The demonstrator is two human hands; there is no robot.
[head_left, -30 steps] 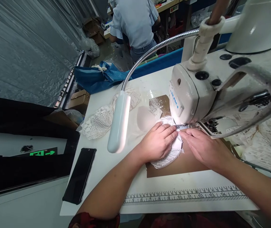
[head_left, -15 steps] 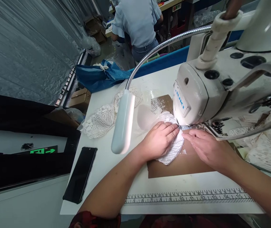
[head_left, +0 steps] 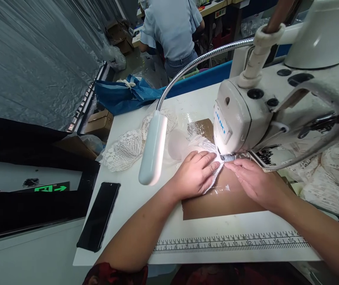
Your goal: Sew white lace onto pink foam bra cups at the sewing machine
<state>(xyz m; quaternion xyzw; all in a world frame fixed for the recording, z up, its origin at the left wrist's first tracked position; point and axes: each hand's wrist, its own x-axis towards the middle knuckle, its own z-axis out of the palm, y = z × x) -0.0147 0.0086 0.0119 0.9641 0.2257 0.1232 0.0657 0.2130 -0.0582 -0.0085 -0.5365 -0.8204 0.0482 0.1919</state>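
Note:
Under the needle end of a white sewing machine [head_left: 231, 118] lies a white lace cup piece [head_left: 206, 144], partly covered by my hands. My left hand [head_left: 197, 172] rests flat on the lace, fingers stretched toward the presser foot [head_left: 227, 157]. Just right of the foot, my right hand [head_left: 251, 178] is closed in a pinch at the edge of the lace; its fingertips partly hide what they grip. Beneath both hands is a brown sheet [head_left: 225, 206] on the table. A smooth pale cup [head_left: 178, 145] sits left of the lace piece.
White lace cups [head_left: 122, 150] lie behind the lamp [head_left: 152, 150], which hangs over the table on a bent metal neck. A black phone [head_left: 99, 215] is at the left. More lace pieces [head_left: 326, 186] are heaped at the right. A person [head_left: 171, 29] sits beyond the table.
The lace piece has moved forward and turned under the needle, so less of it shows below my left hand. Both hands stay close to the presser foot. The camera view shifted slightly.

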